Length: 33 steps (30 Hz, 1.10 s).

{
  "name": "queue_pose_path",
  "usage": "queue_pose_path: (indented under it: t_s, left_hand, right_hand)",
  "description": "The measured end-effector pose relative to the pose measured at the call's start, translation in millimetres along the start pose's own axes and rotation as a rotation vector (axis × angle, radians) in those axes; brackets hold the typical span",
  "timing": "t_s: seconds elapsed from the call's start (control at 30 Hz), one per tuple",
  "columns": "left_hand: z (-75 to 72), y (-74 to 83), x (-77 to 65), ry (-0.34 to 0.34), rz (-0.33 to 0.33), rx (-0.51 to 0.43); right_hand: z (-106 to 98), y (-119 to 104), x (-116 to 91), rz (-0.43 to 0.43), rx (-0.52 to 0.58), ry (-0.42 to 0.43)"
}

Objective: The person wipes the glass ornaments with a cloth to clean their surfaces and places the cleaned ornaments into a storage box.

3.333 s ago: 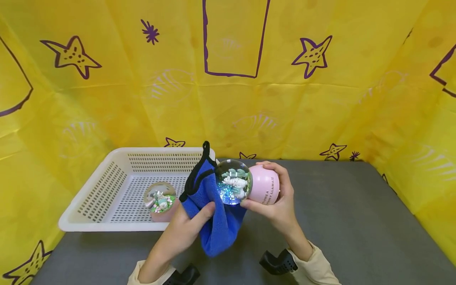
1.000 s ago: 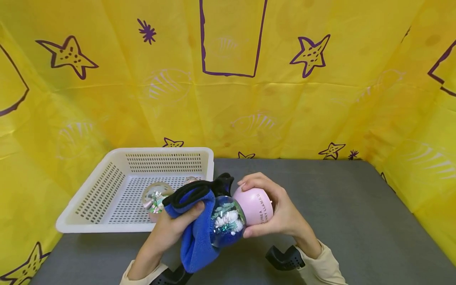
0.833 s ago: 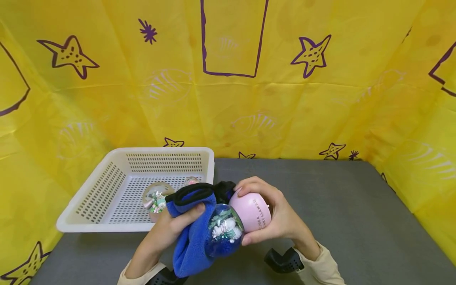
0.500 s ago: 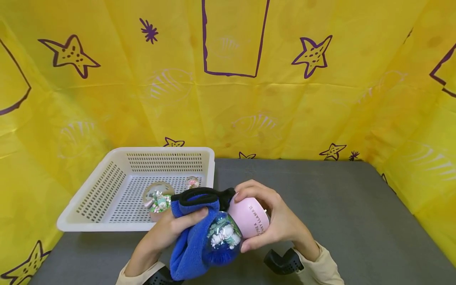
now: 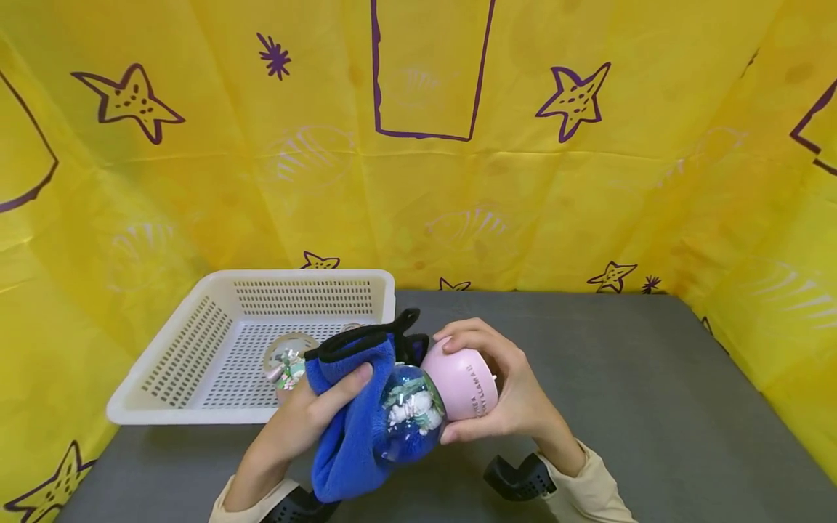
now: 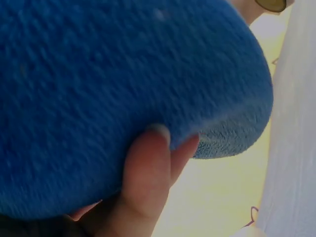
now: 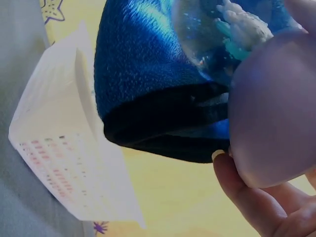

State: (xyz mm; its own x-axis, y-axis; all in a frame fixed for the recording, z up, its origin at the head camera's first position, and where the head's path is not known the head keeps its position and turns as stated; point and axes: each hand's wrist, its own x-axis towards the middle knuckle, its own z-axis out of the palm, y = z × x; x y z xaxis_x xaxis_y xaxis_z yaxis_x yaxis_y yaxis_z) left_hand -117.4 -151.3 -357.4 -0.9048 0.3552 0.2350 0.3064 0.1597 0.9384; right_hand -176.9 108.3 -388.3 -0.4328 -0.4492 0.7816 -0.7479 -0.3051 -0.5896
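Observation:
A snow globe (image 5: 413, 408) with a pink base (image 5: 463, 381) lies tilted in the air, its glass ball toward the left. My right hand (image 5: 506, 385) grips the base, fingers over the top and thumb below. Against the ball's left side lies a blue cloth (image 5: 353, 443) with black edging, which my left hand (image 5: 310, 414) holds, thumb on the near face. White and green figures show inside the glass. In the left wrist view the thumb (image 6: 145, 173) pinches the cloth; the right wrist view shows fingers (image 7: 247, 197) around the pink base.
Left of the hands stands a white perforated basket (image 5: 245, 415). In it sits another snow globe (image 5: 288, 359), partly behind my left hand, and a smaller globe (image 5: 353, 326) mostly hidden by the cloth. A grey table (image 5: 621, 385) lies beneath; yellow patterned fabric (image 5: 418, 203) surrounds it.
Over the last seconds the snow globe and cloth came lower and leftward, the globe turning in my hands. Since half a second ago they rose slightly, and the cloth covers more of the small globe.

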Motion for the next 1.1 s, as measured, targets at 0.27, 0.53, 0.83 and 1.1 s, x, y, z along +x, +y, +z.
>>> queue_pose_path:
  t_s: [0.27, 0.53, 0.83, 1.1]
  left_hand:
    - [1.9, 0.2, 1.4, 0.049, -0.103, -0.004]
    - [11.7, 0.5, 3.5, 0.114, -0.042, 0.082]
    - [26.3, -4.1, 5.2, 0.196, 0.012, 0.092]
    - [31.7, -11.7, 13.4, 0.296, 0.301, 0.194]
  right_hand:
    - [-6, -2, 1, 0.003, -0.052, 0.147]
    - [-9, -4, 0, 0.114, -0.097, 0.349]
    - [-3, -9, 1, 0.235, -0.132, 0.465]
    - [9, -11, 4, 0.426, -0.103, 0.434]
